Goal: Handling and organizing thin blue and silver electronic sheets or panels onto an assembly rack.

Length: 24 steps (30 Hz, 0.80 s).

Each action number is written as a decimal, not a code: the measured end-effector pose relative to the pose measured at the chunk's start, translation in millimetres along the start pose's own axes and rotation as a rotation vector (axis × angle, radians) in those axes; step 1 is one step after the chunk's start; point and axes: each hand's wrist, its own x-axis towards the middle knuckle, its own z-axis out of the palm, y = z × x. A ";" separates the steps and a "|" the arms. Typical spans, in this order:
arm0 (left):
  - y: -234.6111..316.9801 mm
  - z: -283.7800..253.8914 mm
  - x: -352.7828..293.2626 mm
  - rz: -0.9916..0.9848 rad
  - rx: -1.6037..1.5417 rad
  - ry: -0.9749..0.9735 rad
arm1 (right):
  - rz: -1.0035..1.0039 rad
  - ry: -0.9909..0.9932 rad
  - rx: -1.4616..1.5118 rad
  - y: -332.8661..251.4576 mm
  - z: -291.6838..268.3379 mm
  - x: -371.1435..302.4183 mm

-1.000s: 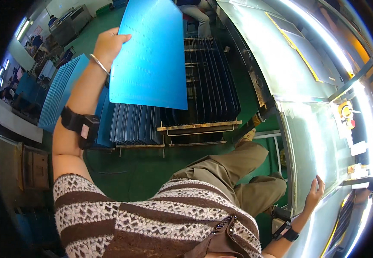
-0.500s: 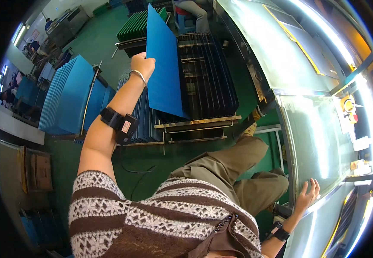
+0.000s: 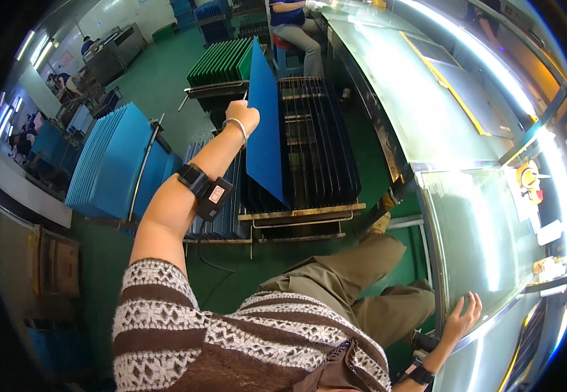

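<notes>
Green floor (image 3: 159, 72) is spreading through a workroom. At the far left, a brown box (image 3: 61, 264) is standing in the dimmer part. Next to it, blue panels (image 3: 103, 163) are standing on edge in a row, and a grey machine (image 3: 116, 55) is sitting farther back. Toward the middle, green panels (image 3: 221, 62) are standing in another row.

The person's left arm is reaching forward, wearing a black box (image 3: 215, 198) strapped to the forearm and a metal bracelet (image 3: 238, 124) at the wrist. The left hand (image 3: 243, 116) is gripping a blue sheet (image 3: 267, 130) by its left edge, the fingers folding closed on it. The blue sheet is standing nearly upright, leaning slightly, at the left side of a rack (image 3: 303, 213) that is holding dark sheets (image 3: 326, 150); whether its lower edge is sitting in a slot, I cannot tell.

Beyond the rack, a co-worker (image 3: 300, 39) is sitting at a long table (image 3: 388, 85). On the right, the person's right hand (image 3: 464, 317) is resting at the near edge of a glass-topped bench (image 3: 466, 228), its fingers spreading loosely and holding nothing. Above the long table, a light tube (image 3: 486, 53) is glowing white.
</notes>
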 end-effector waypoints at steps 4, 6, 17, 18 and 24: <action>20.0 2.6 0.3 -0.065 0.110 -0.151 | 0.023 -0.018 -0.017 3.5 -0.9 -2.4; 24.1 5.3 2.9 -0.094 0.109 -0.170 | 0.021 0.003 -0.020 -2.2 -1.8 -1.5; 24.9 7.3 -4.4 -0.090 0.082 -0.138 | 0.020 0.011 -0.038 3.4 2.2 -2.1; 30.0 7.6 -9.3 -0.050 0.104 -0.101 | 0.019 0.017 -0.035 4.1 2.4 -2.1; 32.3 10.7 -0.6 -0.125 0.121 -0.117 | 0.013 0.012 -0.022 1.0 -0.2 -1.8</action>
